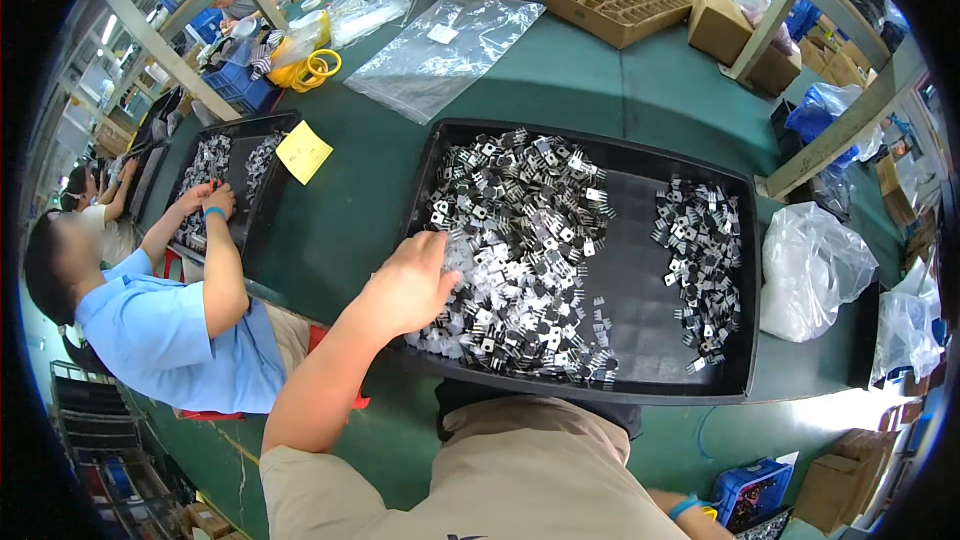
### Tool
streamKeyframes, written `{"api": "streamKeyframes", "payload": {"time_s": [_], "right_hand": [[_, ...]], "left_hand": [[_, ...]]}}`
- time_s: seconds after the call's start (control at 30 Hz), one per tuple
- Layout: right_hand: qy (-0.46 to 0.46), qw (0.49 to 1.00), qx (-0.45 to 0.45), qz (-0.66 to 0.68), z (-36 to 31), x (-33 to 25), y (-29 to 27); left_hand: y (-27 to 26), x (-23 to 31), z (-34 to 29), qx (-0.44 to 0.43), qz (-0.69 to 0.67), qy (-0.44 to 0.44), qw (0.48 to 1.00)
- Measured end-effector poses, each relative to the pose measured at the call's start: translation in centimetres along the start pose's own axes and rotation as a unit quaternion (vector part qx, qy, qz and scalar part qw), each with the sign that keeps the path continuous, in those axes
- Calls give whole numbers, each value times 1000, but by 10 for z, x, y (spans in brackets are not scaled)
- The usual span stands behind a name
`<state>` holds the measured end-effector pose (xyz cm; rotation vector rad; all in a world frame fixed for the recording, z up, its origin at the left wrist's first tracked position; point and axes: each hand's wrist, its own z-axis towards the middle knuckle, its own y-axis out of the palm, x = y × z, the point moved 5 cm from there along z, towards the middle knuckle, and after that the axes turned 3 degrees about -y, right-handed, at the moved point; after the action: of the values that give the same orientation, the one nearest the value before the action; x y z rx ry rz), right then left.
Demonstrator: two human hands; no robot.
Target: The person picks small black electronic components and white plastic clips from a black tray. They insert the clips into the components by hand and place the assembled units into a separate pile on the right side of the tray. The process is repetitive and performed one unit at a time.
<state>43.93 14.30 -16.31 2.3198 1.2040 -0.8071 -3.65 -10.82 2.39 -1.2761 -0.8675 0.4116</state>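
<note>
My left hand (408, 283) reaches over the left side of a black tray (628, 290). Its thumb and forefinger are apart, beside small translucent white plastic pieces (458, 258); its other fingertips are hidden. Next to these lies a large heap of small three-legged electronic components (530, 205) with black bodies and metal tabs. A smaller heap of the same components (705, 260) fills the tray's right side. At the lower right, my right hand (708, 526) hangs below the table with a blue band at its wrist, its fingers cut off by the picture's edge.
To the left, a co-worker in a blue shirt (170, 335) handles parts in another black tray (262, 210). A yellow note (303, 152) lies by that tray. A clear plastic bag (445, 50), a divided cardboard box (620, 5) and a filled plastic bag (812, 270) surround my tray.
</note>
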Motion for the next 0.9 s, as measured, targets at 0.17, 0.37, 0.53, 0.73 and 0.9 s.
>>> {"api": "streamKeyframes", "payload": {"time_s": [0.17,0.37,0.53,0.73,0.9], "right_hand": [[-45,993,88,58,-83,-122,-94],[-342,911,227,-30,-134,-238,-170],[-362,848,377,-88,-120,-257,-227],[-328,810,429,-228,-65,-283,-279],[-111,827,377,-401,-24,-262,-279]], "left_hand": [[31,6,15,-10,63,-30,998],[46,8,5,48,56,-24,997],[44,18,-2,83,32,-13,996],[43,4,13,48,-14,4,999],[21,0,11,99,-47,38,993]]}}
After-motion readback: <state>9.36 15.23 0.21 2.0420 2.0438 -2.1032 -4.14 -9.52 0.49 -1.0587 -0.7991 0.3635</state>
